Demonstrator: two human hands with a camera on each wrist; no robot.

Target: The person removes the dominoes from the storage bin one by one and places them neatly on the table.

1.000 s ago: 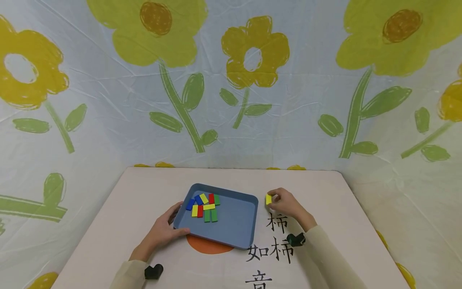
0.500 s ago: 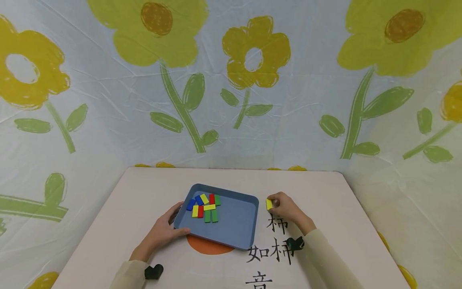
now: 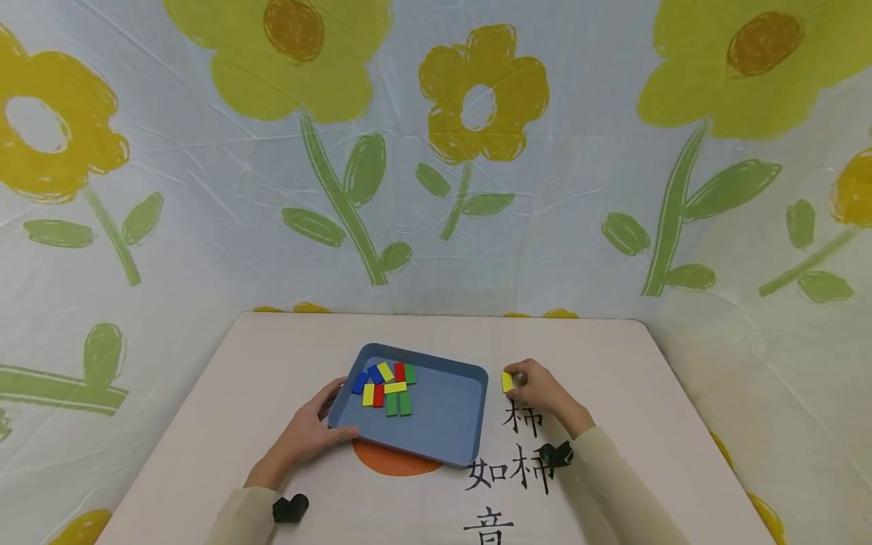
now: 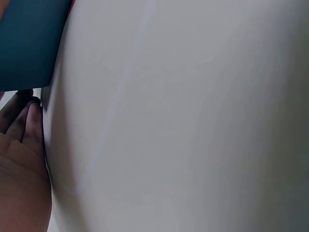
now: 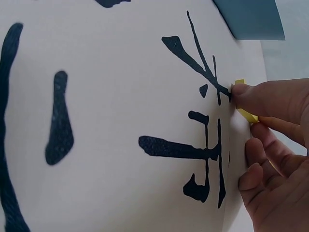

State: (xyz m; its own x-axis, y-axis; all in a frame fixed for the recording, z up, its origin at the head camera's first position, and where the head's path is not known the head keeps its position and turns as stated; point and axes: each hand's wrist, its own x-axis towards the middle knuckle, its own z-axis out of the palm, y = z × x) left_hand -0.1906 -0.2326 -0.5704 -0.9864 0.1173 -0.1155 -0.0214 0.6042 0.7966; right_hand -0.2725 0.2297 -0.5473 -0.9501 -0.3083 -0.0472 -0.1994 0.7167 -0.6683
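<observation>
My left hand (image 3: pixel 309 433) holds the blue tray (image 3: pixel 436 424) at its left end, the thumb on the near rim and the fingers at the left side. In the left wrist view the fingers lie beside the tray's outer wall (image 4: pixel 29 43). Red, yellow, green and blue dominoes lie loosely grouped in the tray's left half, one yellow domino (image 3: pixel 395 387) lying across others. Right of the tray, my right hand (image 3: pixel 541 390) pinches a yellow domino (image 3: pixel 507 381) between thumb and fingers, at the table. The right wrist view shows this domino partly hidden by the thumb.
A pale table cover (image 3: pixel 586 356) carries black written characters (image 3: pixel 524 416) near my right hand and an orange print (image 3: pixel 395 460) partly under the tray. Behind the table hangs a flower-patterned cloth (image 3: pixel 559 227).
My right hand and the yellow domino have shifted slightly toward me. My left hand and the tray have stayed in place; the head view has tilted a little.
</observation>
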